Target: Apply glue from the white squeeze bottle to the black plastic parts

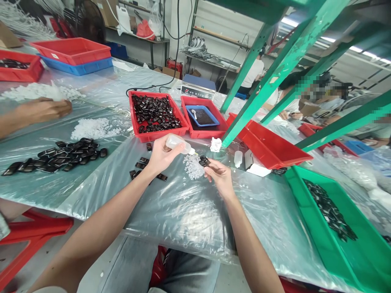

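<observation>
In the head view, the step in hand seems to be the bringing of a bottle's tip to a small piece. The left hand (163, 156) has its grip closed around a translucent white plastic squeeze bottle (179, 144), which lies tilted, with its thin tip toward the right and a little down. The right hand (221, 176) pinches a small glossy black piece (204, 161) between thumb and fingers, so this grip is also closed. The tip is at the piece or just beside it; whether they touch, I cannot tell.

In my judgement, the next move calls for a steady right hand and a gentle, measured squeeze, because a small slip could carry the tip off its place.

Both forearms reach forward and come toward each other over the plastic-covered green bench (171, 215). The hands meet near a small heap of whitish translucent bits (192, 169). Some loose black pieces (142, 165) lie beside the left forearm, and a red plastic tray (146, 137) with many more stands beyond.
</observation>
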